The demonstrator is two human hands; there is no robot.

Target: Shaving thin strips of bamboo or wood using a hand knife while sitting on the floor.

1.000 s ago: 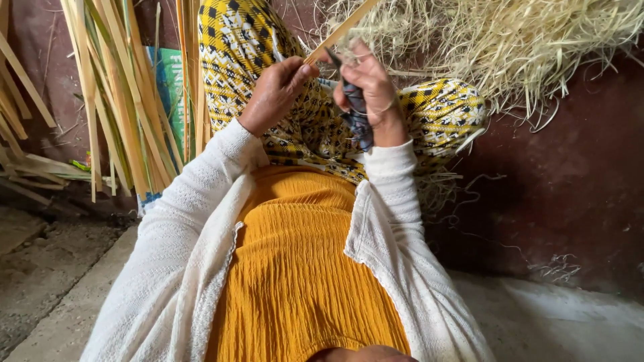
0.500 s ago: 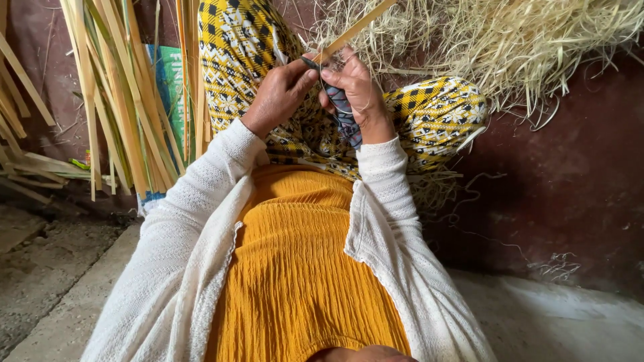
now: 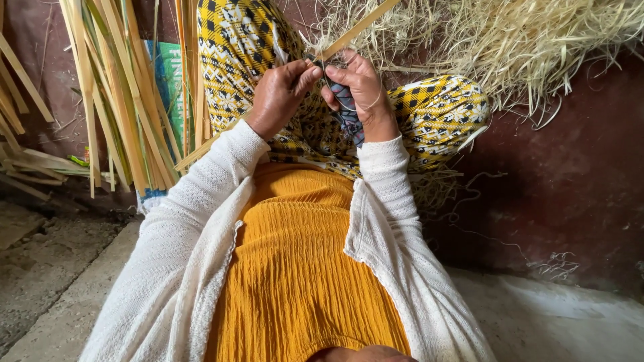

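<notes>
Up close, fingers: both sets pinched narrow on one thin bamboo strip (image 3: 355, 30).
Left hand (image 3: 278, 94): thumb and fingertips closed on the strip.
Right hand (image 3: 359, 90): curled around a dark-handled knife (image 3: 345, 110), touching the strip.
Strip: slants up and away past the fingertips.
Beneath: yellow checked cloth (image 3: 436, 110).
Beyond: shaving pile (image 3: 510, 40); left, bamboo slats (image 3: 121, 94).

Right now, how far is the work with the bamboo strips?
Done: a big heap of fine shavings lies past the knees. In hand: both hands, left hand and right hand, grip one bamboo strip with a cloth-wrapped tool. Left: many long strips lean at the left.
</notes>
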